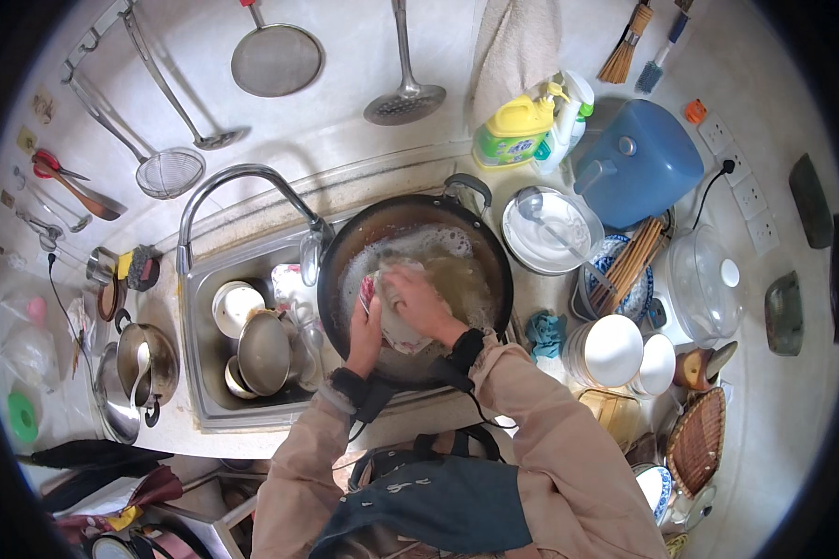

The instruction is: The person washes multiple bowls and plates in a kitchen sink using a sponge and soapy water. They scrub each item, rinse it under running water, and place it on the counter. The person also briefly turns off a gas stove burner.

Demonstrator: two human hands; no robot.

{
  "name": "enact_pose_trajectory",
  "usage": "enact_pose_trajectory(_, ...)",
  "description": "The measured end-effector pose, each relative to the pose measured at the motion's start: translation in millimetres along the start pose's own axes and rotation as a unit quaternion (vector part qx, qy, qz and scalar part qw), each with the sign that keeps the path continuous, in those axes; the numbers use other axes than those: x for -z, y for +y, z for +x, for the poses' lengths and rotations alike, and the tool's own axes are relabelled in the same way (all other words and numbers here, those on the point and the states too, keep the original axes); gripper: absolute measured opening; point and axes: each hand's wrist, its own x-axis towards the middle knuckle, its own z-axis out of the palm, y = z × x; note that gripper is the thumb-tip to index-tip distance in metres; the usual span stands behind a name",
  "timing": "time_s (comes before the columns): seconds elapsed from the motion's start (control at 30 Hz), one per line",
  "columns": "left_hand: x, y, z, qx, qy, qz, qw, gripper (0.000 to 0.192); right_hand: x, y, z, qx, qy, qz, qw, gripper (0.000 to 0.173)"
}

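Observation:
My left hand (365,337) grips the left edge of a white dish (400,334) with a pink floral pattern on its rim. My right hand (423,302) presses against the dish's inner face; its fingertips are blurred, and I cannot tell whether a cloth lies under them. Both hands are over a large dark wok (416,202) holding cloudy, foamy water (454,241). The wok rests across the right part of the stainless steel sink (203,412).
In the sink's left part lie a metal pan (264,353) and a white bowl (239,306), under a curved faucet (245,170). Stacked bowls (605,351), chopsticks (626,269) and a blue container (640,164) stand right. A two-handled pot (155,363) stands left.

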Motion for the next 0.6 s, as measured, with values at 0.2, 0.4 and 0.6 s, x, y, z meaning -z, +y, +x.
enact_pose_trajectory(0.2,10.9,19.5,5.3,-0.063,0.024,0.092,0.993,0.043,2.7,-13.7,-27.2,0.051,-0.128,0.107,0.985,0.04)
enact_pose_trajectory(0.4,16.2,61.0,-1.8,-0.124,0.014,0.234,0.964,0.039,29.9,1.3,-48.5,0.096,-0.195,-0.079,0.973,0.034)
enact_pose_trajectory(0.6,22.8,64.9,-0.5,-0.163,0.056,0.197,0.965,0.046,44.1,-5.8,-48.4,-0.012,0.029,-0.238,0.971,0.039)
